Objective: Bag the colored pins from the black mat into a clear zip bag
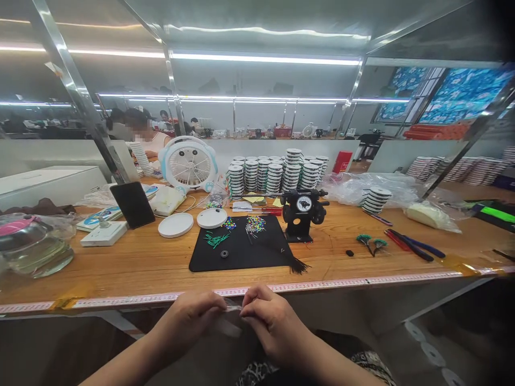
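Observation:
Just below the table's front edge, my left hand (196,313) and my right hand (270,319) are both closed on a thin, clear plastic bag (230,327). It is pulled between the two hands and hangs a little below them; what it contains, if anything, I cannot make out. Beyond my hands lies a black mat (245,257). On it are small green sticks (216,239), a pile of coloured beads or pins (256,224), a small dark ring (224,253) and a bundle of black strands (298,265).
A black machine with a dial (303,214) stands behind the mat. Two white discs (176,225), a fan (189,163) and stacked white spools (274,179) are farther back. Pliers (416,245) lie right, a glass kettle (36,249) left. A measuring tape (140,299) runs along the edge.

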The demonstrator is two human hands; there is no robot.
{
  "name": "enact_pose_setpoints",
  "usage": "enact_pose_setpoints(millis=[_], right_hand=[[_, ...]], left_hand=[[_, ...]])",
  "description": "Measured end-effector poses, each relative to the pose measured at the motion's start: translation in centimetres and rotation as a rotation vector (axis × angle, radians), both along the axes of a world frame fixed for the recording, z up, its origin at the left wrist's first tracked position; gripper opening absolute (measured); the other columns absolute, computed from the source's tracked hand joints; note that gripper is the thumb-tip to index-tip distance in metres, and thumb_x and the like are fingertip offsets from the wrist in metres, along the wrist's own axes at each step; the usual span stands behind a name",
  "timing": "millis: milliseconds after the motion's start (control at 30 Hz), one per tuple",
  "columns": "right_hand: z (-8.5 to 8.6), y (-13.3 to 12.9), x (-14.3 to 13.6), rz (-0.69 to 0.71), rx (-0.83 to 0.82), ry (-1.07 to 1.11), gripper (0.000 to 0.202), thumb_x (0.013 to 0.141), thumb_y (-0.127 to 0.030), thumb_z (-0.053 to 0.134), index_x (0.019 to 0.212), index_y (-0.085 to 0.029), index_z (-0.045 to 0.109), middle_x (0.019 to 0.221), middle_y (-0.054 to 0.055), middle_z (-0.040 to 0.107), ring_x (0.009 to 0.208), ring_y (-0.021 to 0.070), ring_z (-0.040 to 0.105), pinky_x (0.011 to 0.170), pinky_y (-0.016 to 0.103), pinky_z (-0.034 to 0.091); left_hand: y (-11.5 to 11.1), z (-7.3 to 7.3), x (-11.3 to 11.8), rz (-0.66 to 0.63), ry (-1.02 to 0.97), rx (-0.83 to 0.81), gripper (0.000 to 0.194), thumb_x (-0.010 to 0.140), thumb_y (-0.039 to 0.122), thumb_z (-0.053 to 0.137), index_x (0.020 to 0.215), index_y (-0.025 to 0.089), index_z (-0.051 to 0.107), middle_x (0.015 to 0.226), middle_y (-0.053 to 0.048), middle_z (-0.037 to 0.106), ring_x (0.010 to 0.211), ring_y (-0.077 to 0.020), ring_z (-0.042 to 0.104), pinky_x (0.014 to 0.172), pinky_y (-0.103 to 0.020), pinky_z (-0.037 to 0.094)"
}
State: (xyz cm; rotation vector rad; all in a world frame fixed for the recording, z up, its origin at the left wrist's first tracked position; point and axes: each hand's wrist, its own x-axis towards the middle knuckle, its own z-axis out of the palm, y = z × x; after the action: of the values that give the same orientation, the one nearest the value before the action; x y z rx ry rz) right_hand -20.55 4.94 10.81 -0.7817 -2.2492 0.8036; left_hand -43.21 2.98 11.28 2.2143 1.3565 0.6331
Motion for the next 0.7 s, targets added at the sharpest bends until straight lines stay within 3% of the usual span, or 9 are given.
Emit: enact_pose_setpoints(millis=[133, 367, 467, 567, 700], right_hand=[[0.9, -0.4, 0.1, 0.065, -0.013, -0.012, 0.018, 0.079, -0.007, 0.049, 0.082, -0.019, 0.062, 0.102, 0.003, 0.06, 0.094, 0.0127, 0.055, 0.084, 0.023, 0.044], [2.7, -0.9, 0.0, 0.128, -0.13, -0.116, 0.019, 0.079, -0.009, 0.048, 0.085, -0.02, 0.063, 0.108, 0.003, 0.061, 0.099, 0.0134, 0.057, 0.089, 0.022, 0.043], [3.0, -0.6, 0.4, 0.16, -0.235, -0.169, 0.023, 0.081, -0.013, 0.047, 0.097, -0.022, 0.062, 0.102, 0.002, 0.065, 0.093, 0.0131, 0.059, 0.083, 0.021, 0.044], [2.9, -0.1, 0.7, 0.16, -0.371, -0.229, 0.02, 0.083, -0.02, 0.048, 0.098, -0.023, 0.061, 0.092, 0.001, 0.067, 0.082, 0.0134, 0.061, 0.072, 0.02, 0.046], [3.1, 0.2, 0.0, 0.075, -0.387, -0.188, 0.016, 0.085, -0.021, 0.044, 0.093, -0.022, 0.058, 0.09, 0.002, 0.067, 0.08, 0.0133, 0.06, 0.067, 0.02, 0.043]], left_hand=[[0.1, 0.1, 0.2, -0.014, 0.042, -0.023, 0.026, 0.091, 0.03, 0.04, 0.081, 0.022, 0.063, 0.072, 0.002, 0.064, 0.066, -0.0104, 0.057, 0.062, -0.018, 0.038], [0.3, -1.2, -0.3, -0.039, 0.094, -0.034, 0.02, 0.088, 0.027, 0.043, 0.083, 0.022, 0.061, 0.074, 0.0, 0.064, 0.068, -0.012, 0.057, 0.062, -0.019, 0.038], [0.2, -0.5, -0.8, -0.132, 0.072, -0.058, 0.023, 0.09, 0.027, 0.041, 0.081, 0.021, 0.061, 0.073, 0.001, 0.062, 0.067, -0.0107, 0.055, 0.061, -0.018, 0.037], [0.4, 0.4, -1.2, -0.202, 0.013, -0.113, 0.024, 0.09, 0.028, 0.042, 0.079, 0.021, 0.061, 0.076, 0.001, 0.062, 0.069, -0.01, 0.056, 0.063, -0.017, 0.038], [0.9, 0.7, -1.6, -0.159, 0.09, -0.102, 0.02, 0.086, 0.019, 0.045, 0.089, 0.024, 0.064, 0.08, 0.0, 0.065, 0.073, -0.012, 0.059, 0.064, -0.018, 0.039]])
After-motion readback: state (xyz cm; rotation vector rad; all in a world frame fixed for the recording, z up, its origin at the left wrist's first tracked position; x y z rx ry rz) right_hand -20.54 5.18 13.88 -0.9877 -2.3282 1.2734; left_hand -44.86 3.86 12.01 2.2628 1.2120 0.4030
